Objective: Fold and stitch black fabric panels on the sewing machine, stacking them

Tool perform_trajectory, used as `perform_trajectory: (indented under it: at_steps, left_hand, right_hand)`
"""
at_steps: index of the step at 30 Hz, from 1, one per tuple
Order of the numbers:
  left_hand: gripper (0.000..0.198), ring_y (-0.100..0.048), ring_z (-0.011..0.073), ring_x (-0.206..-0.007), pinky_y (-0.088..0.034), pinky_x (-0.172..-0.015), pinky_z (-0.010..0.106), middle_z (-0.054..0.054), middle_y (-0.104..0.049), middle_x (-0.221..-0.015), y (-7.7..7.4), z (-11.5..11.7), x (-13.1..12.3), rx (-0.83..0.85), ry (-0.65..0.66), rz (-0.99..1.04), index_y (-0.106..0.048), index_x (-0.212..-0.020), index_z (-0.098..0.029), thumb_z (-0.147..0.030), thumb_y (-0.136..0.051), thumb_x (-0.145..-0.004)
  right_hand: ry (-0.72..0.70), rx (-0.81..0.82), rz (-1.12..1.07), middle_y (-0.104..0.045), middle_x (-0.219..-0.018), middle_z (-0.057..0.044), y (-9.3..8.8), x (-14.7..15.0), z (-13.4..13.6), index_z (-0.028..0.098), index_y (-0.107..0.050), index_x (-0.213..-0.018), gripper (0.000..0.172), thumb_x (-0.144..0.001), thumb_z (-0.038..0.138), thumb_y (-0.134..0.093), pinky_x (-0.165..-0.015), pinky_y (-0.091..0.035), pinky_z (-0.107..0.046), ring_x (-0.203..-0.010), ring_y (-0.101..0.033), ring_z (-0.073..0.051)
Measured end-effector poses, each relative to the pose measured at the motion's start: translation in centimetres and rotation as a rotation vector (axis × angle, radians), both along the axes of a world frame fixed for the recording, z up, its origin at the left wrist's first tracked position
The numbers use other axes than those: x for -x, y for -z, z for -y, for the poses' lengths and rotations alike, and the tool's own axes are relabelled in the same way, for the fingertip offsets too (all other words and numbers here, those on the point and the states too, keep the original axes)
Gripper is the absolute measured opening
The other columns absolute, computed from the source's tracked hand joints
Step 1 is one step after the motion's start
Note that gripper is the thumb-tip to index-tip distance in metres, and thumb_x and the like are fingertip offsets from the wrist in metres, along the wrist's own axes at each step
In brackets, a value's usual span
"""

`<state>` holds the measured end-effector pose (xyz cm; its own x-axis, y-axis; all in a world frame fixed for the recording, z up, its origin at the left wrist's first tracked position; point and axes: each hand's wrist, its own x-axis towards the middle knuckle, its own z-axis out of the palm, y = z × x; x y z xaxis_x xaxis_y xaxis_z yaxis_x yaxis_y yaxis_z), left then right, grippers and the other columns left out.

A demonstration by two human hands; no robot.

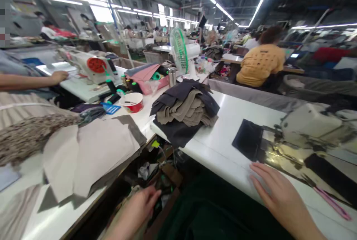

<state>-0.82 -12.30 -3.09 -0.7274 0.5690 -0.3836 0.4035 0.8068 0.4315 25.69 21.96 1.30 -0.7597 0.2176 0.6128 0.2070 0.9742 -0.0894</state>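
My right hand (275,191) lies at the front edge of the white sewing table (223,158), fingers stretched out and thumb apart, holding nothing. Just beyond its fingertips a dark fabric piece (248,139) lies by the needle area of a sewing machine (312,125). My left hand (143,204) hangs over the gap between two tables, its fingers curled and thumb close to the index finger. Whatever it may hold is hidden. Farther back on the table sits a heap of dark and brown-grey fabric pieces (185,108).
Pink-handled snips (331,203) and a black strip (331,175) lie right of my right hand. Light fabric panels (95,154) cover the left table. A red-and-white tub (132,102), a steel flask (172,77) and a fan (181,52) stand behind. A co-worker's hand (59,77) is at the left.
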Motion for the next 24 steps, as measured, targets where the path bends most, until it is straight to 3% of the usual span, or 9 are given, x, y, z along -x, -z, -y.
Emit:
perform_trajectory:
  at_steps: [3, 5, 7, 9, 12, 14, 17, 20, 24]
  left_hand:
    - [0.028, -0.07, 0.0207, -0.092, -0.054, -0.086, 0.029, 0.003, -0.075, -0.097, -4.9, -6.0, 1.8, -0.419, 0.158, -0.326, -0.071, -0.099, -0.025, -0.041, -0.048, -0.097]
    - [0.028, -0.068, 0.0225, -0.104, -0.053, -0.096, 0.033, 0.007, -0.072, -0.111, -7.3, -10.5, 1.8, -0.686, 0.291, -0.525, -0.069, -0.108, -0.023, -0.041, -0.05, -0.097]
    - [0.024, -0.069, 0.0224, -0.105, -0.055, -0.097, 0.034, 0.008, -0.071, -0.112, -8.4, -14.9, 1.0, -0.842, 0.499, -0.605, -0.067, -0.11, -0.022, -0.036, -0.052, -0.098]
    - [0.023, -0.068, 0.0222, -0.11, -0.057, -0.097, 0.035, 0.009, -0.07, -0.118, -8.1, -19.0, -0.4, -0.913, 0.724, -0.615, -0.065, -0.116, -0.022, -0.031, -0.053, -0.098]
    - [0.031, -0.056, 0.0261, -0.132, -0.053, -0.106, 0.041, 0.011, -0.06, -0.14, -6.1, -24.2, -3.0, -0.902, 0.991, -0.59, -0.06, -0.129, -0.022, -0.025, -0.051, -0.099]
    - [0.04, -0.042, 0.0321, -0.144, -0.048, -0.111, 0.05, 0.014, -0.048, -0.152, -4.7, -27.2, -4.3, -0.855, 1.058, -0.583, -0.056, -0.137, -0.021, -0.026, -0.051, -0.098]
    - [0.058, -0.031, 0.0419, -0.148, -0.041, -0.113, 0.06, 0.021, -0.038, -0.158, -3.5, -31.4, -5.4, -0.726, 0.983, -0.58, -0.049, -0.146, -0.015, -0.036, -0.059, -0.093]
    - [0.072, -0.031, 0.0436, -0.148, -0.037, -0.116, 0.06, 0.025, -0.038, -0.157, -3.6, -34.7, -6.1, -0.546, 0.909, -0.546, -0.046, -0.148, -0.009, -0.048, -0.063, -0.09]
    - [0.072, -0.025, 0.0396, -0.151, -0.026, -0.121, 0.058, 0.023, -0.031, -0.161, -5.0, -35.4, -7.3, -0.303, 0.909, -0.496, -0.045, -0.15, -0.009, -0.052, -0.058, -0.093]
  right_hand:
    - [0.148, -0.002, -0.024, -0.071, -0.111, -0.011, 0.5, -2.9, -0.2, 0.025, -0.062, -0.119, 0.026, -0.101, 0.039, -0.049, -0.083, -0.058, -0.047, -0.099, -0.069, -0.028]
    - [0.256, 0.002, -0.036, -0.071, -0.11, -0.01, 0.7, -4.9, -0.4, 0.022, -0.063, -0.115, 0.025, -0.102, 0.037, -0.048, -0.086, -0.056, -0.046, -0.099, -0.069, -0.027]
    - [0.368, 0.013, -0.049, -0.071, -0.11, -0.01, 0.9, -6.9, -0.8, 0.02, -0.065, -0.113, 0.024, -0.103, 0.034, -0.048, -0.092, -0.053, -0.047, -0.102, -0.067, -0.027]
    - [0.479, 0.035, -0.065, -0.071, -0.111, -0.01, 1.0, -9.0, -1.2, 0.018, -0.066, -0.111, 0.024, -0.103, 0.032, -0.048, -0.095, -0.051, -0.047, -0.105, -0.066, -0.027]
    - [0.616, 0.084, -0.08, -0.071, -0.111, -0.011, 0.9, -11.8, -1.7, 0.017, -0.066, -0.111, 0.025, -0.104, 0.031, -0.047, -0.095, -0.05, -0.045, -0.104, -0.065, -0.026]
    - [0.678, 0.113, -0.083, -0.071, -0.109, -0.01, 0.7, -12.9, -2.0, 0.017, -0.067, -0.11, 0.027, -0.104, 0.031, -0.045, -0.094, -0.05, -0.044, -0.102, -0.064, -0.026]
    - [0.742, 0.155, -0.075, -0.07, -0.109, -0.011, 0.5, -12.9, -2.8, 0.016, -0.067, -0.111, 0.03, -0.104, 0.035, -0.045, -0.093, -0.05, -0.044, -0.102, -0.063, -0.027]
    - [0.78, 0.196, -0.037, -0.069, -0.114, -0.012, 0.7, -11.3, -4.2, 0.015, -0.067, -0.114, 0.034, -0.104, 0.038, -0.045, -0.092, -0.051, -0.045, -0.104, -0.062, -0.028]
    - [0.745, 0.223, -0.04, -0.071, -0.102, -0.012, 2.3, -9.9, -5.1, 0.017, -0.07, -0.103, 0.042, -0.105, 0.041, -0.036, -0.085, -0.052, -0.044, -0.093, -0.064, -0.027]
